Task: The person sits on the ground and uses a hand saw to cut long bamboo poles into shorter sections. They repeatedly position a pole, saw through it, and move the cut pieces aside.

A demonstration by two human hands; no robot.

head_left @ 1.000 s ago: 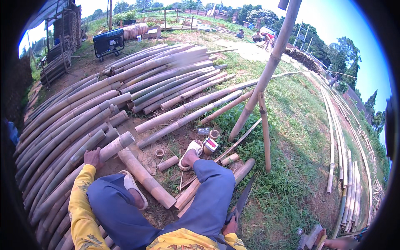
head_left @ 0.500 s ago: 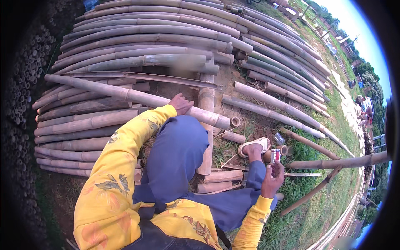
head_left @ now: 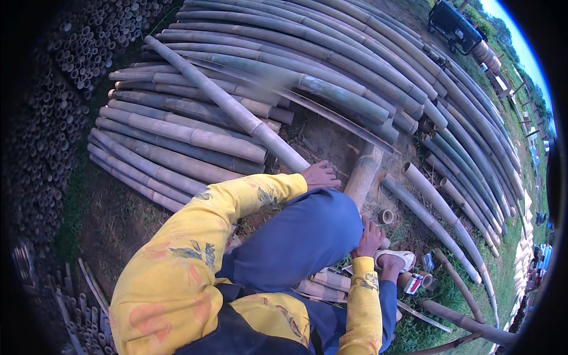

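Long bamboo pole [head_left: 231, 106] lies diagonally across the stacked bamboo [head_left: 177, 136], its near end under the left hand [head_left: 320, 176], which grips it. Right hand [head_left: 370, 236] rests beside the blue-trousered knee [head_left: 307, 231]; its grip cannot be determined.

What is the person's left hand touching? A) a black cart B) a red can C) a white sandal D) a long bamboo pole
D: the left hand rests on the near end of a long bamboo pole that lies across the stacked poles.
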